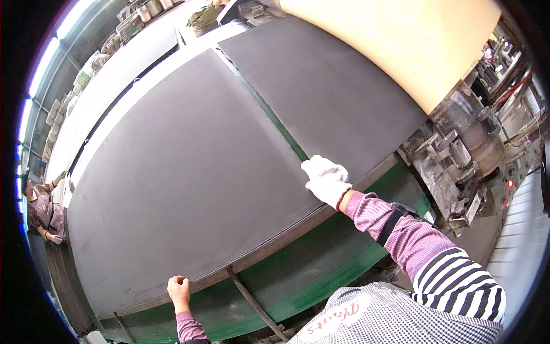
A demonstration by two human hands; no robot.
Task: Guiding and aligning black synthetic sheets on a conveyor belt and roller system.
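Observation:
A large dark grey sheet point(189, 166) lies flat in front of me, with a second dark grey sheet point(326, 86) to its right. Between them runs a narrow gap that shows a green surface point(269, 114) below. My right hand point(326, 179), in a white glove, is closed at the near end of this gap, over the sheets' edges; anything in its fingers is hidden. My left hand point(179, 291) is bare, its fingers curled together at the near edge of the left sheet. What it may pinch is too small to make out.
A brown rail point(258, 252) borders the near side above a green panel point(309, 269). A pale yellow sheet point(401, 40) slopes at the far right, beside metal rollers and machinery point(458, 155). A co-worker point(46, 209) stands at the far left, beside a long white surface point(114, 86).

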